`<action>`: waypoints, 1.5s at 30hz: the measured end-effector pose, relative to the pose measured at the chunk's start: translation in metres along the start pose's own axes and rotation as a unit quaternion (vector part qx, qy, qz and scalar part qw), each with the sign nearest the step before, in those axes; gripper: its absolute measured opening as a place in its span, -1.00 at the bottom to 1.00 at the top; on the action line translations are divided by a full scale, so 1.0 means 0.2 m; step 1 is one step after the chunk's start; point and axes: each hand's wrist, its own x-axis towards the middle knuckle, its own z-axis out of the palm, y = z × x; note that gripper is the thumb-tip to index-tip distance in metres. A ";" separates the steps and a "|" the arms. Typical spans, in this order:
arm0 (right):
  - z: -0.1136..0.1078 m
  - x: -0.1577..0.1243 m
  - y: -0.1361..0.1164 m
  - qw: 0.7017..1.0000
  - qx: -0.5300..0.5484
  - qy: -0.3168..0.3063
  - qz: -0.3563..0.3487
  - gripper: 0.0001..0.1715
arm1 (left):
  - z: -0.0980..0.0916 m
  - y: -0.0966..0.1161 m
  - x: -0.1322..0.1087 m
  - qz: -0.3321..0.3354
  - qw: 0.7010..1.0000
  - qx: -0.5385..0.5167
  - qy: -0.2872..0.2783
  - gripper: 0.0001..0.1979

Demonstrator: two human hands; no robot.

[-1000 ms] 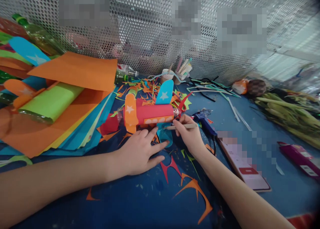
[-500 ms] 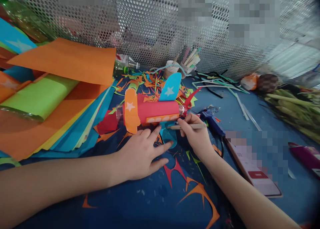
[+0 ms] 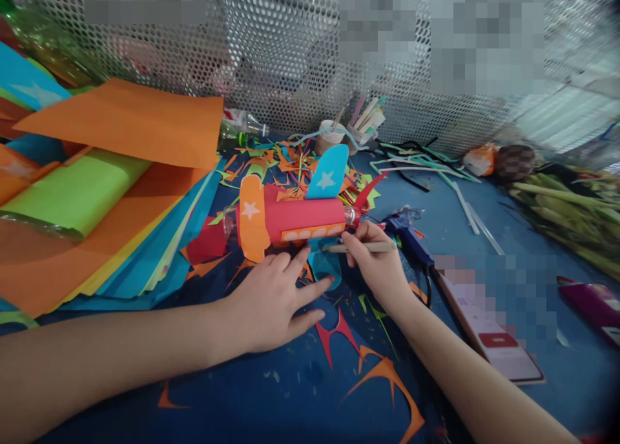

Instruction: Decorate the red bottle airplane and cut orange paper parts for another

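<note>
A plastic bottle wrapped in red paper (image 3: 305,214) lies on its side, with an orange band (image 3: 252,219) bearing a white star. One blue paper wing (image 3: 331,171) with a star stands up from its far side. A second blue wing (image 3: 325,266) lies flat on the near side. My left hand (image 3: 271,298) has its fingers spread, its fingertips resting on that near wing and beside the bottle. In a pinch grip, my right hand (image 3: 371,256) holds a slim grey pen (image 3: 380,246), whose tip touches the near wing.
Coloured paper sheets (image 3: 126,124) and bottles are stacked at left. Paper scraps (image 3: 387,386) litter the table. To the right lie a blue glue gun (image 3: 411,240), a phone (image 3: 504,353) and straws (image 3: 465,205). Cups of sticks (image 3: 332,137) stand by the perforated metal wall.
The view has shifted very slightly. Both hands, the pen and the bottle keep nearly the same places relative to each other.
</note>
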 end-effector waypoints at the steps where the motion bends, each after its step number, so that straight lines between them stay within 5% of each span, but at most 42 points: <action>1: 0.00 0.00 0.00 1.000 0.000 -0.001 0.002 -0.65 | 0.00 0.00 0.00 0.000 1.000 -0.001 0.000 -0.51; 45: 0.00 0.00 0.01 1.000 0.011 0.007 -0.010 -0.65 | 0.01 0.00 -0.01 0.003 1.000 0.010 0.025 -0.51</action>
